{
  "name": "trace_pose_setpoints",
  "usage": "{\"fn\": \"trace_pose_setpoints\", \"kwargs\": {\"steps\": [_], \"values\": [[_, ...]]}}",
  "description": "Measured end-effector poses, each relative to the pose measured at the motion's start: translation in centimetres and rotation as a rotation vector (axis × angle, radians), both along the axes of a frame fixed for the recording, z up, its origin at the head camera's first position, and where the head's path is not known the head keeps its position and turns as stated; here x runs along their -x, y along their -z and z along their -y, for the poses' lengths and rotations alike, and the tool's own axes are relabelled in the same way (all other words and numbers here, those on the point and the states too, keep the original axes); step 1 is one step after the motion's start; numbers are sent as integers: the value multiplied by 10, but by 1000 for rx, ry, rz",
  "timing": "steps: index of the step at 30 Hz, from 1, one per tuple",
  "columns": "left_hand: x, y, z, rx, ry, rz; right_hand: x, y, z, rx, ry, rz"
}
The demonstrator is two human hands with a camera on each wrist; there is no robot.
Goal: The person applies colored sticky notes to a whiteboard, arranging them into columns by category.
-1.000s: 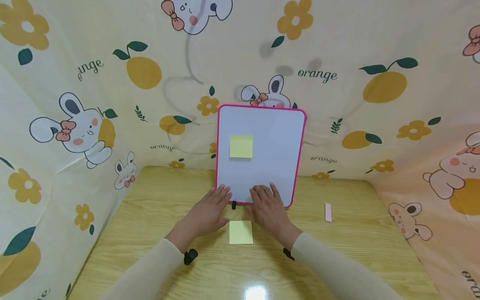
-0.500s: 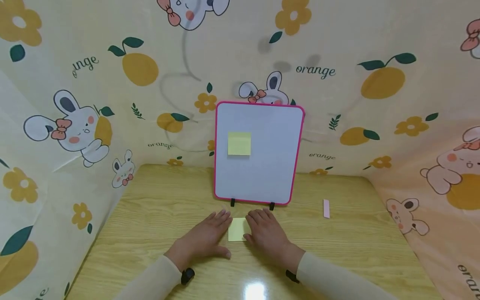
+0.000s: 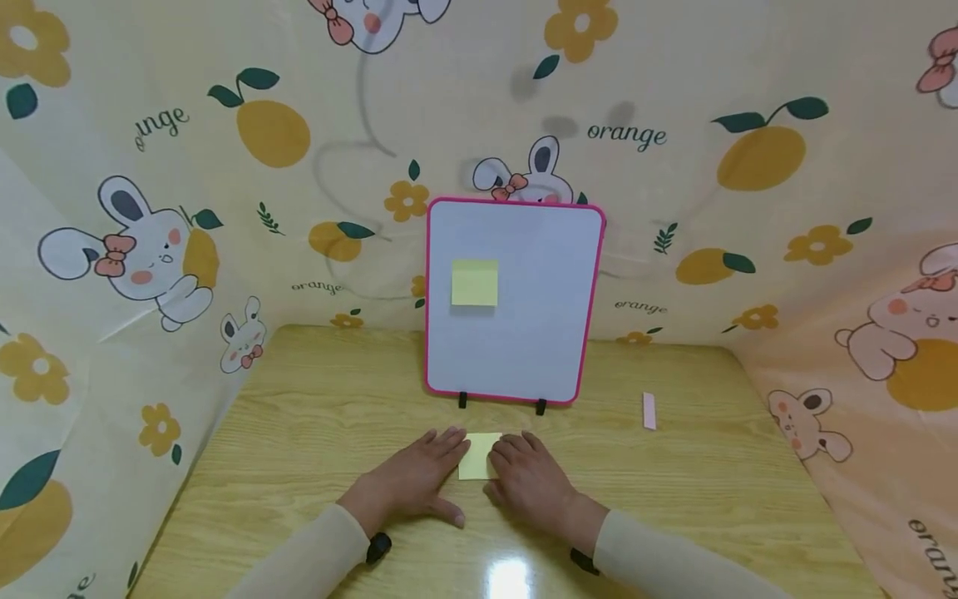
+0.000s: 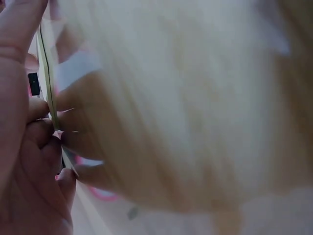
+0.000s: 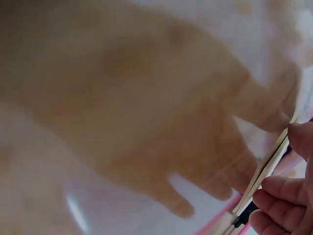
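Observation:
A pale yellow sticky note pad [image 3: 476,460] lies on the wooden table between both hands. My left hand [image 3: 410,476] rests beside it, fingers stretched out and fingertips touching its left edge, thumb spread toward the front. On the opposite side, the curled fingers and thumb of my right hand [image 3: 535,480] hold the pad's right edge, covering part of it. The right wrist view shows the pad [image 5: 264,171] edge-on as a thin stack, with thumb and fingers against it. Edge-on too is the pad [image 4: 48,73] in the left wrist view, near the left fingers.
Behind the pad, a whiteboard [image 3: 516,333] with a pink frame stands upright on black feet. A yellow sticky note [image 3: 475,283] is stuck on its upper left. A small pale pink strip [image 3: 649,411] lies on the table [image 3: 299,399] at right. Patterned fabric [image 3: 314,183] encloses the back and sides.
Both hands have drawn back from the whiteboard's lower edge to the pad. The right fingers have curled at its right edge, and the pad has shifted slightly right.

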State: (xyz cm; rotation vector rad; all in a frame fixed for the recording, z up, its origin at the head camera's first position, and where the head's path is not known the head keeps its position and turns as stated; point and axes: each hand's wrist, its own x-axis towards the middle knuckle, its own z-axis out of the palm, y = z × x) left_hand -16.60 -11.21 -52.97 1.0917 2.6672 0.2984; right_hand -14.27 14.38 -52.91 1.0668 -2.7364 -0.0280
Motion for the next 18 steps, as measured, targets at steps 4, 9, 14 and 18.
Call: {"fn": "trace_pose_setpoints", "kwargs": {"steps": [4,9,14,18], "values": [[-1,1,-4,6,12,11,-8,0,-3,23,-7,24],[-3,1,-5,24,3,22,-11,1,-3,63,-7,25],[-5,1,-5,22,-9,39,-10,2,-2,60,13,14],[-6,1,-5,15,-19,51,-8,1,0,37,26,14]]}}
